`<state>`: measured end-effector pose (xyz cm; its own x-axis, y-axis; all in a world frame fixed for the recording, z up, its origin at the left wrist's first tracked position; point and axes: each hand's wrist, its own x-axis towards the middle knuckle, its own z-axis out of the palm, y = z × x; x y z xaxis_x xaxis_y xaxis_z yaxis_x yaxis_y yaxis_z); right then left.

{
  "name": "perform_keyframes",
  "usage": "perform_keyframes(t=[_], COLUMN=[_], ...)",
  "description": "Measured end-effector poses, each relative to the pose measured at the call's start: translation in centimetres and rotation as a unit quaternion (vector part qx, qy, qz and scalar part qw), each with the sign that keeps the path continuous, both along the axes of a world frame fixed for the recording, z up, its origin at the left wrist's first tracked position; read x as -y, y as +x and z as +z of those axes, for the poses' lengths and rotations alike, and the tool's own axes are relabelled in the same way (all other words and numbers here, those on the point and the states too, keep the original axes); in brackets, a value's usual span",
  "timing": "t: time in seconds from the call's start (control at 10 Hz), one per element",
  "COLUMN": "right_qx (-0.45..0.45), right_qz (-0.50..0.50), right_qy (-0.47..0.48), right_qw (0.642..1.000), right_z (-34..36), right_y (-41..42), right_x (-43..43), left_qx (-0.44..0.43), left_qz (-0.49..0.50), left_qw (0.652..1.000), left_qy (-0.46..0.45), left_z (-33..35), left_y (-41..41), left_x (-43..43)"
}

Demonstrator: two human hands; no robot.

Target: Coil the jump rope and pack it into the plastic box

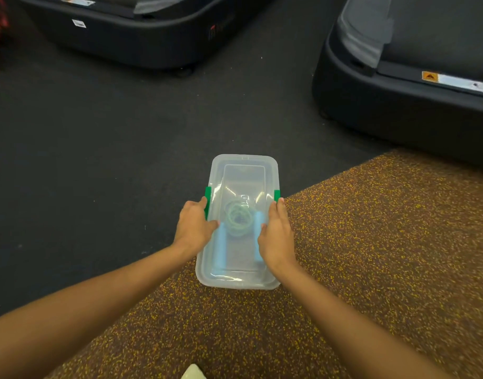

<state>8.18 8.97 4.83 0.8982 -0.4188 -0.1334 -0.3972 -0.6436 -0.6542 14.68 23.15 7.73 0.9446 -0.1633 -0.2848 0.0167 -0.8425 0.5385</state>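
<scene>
Both bare forearms reach forward from the bottom corners and converge on the box, the left arm crossing the black floor (98, 160), the right arm over the speckled brown mat (371, 242).

The left hand (193, 224) sits against the left side of the plastic box (236, 283), knuckles up. Its fingers fold down over the left latch (207, 194), a green clip on the long edge, and its thumb lies across the lid (244, 173).

The box is clear, rectangular, and stands with its far half on the black floor and its near half on the mat. The lid is on. Through it the jump rope (237, 217) shows as a pale green coil near the middle of the box, with one light blue handle (218, 253) along the left wall and the other blue handle (258, 242) along the right wall, partly hidden by the right hand.

The right hand (277, 236) lies flat along the right rim, fingers straight and together, fingertips touching the right latch (277, 195), thumb resting on the lid. Whether either latch is fully snapped down is hard to tell from this angle.

A dark treadmill base (125, 36) stands at the upper left, and a second treadmill (398, 105) at the upper right.
</scene>
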Motion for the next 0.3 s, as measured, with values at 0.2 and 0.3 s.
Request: perform_keyframes(t=[0.2,0.3], right_qx=[0.000,0.012], right_qz=[0.004,-0.004], right_qy=[0.003,0.018], right_qw=[1.000,1.000], right_z=[-0.34,-0.04], right_y=[0.29,0.33], right_x=[0.02,0.15], left_qx=[0.006,-0.002], left_qz=[-0.010,0.001], left_qw=[1.000,1.000], left_qy=[0.022,0.010], left_z=[-0.26,-0.03], left_y=[0.37,0.10], left_x=[0.08,0.54])
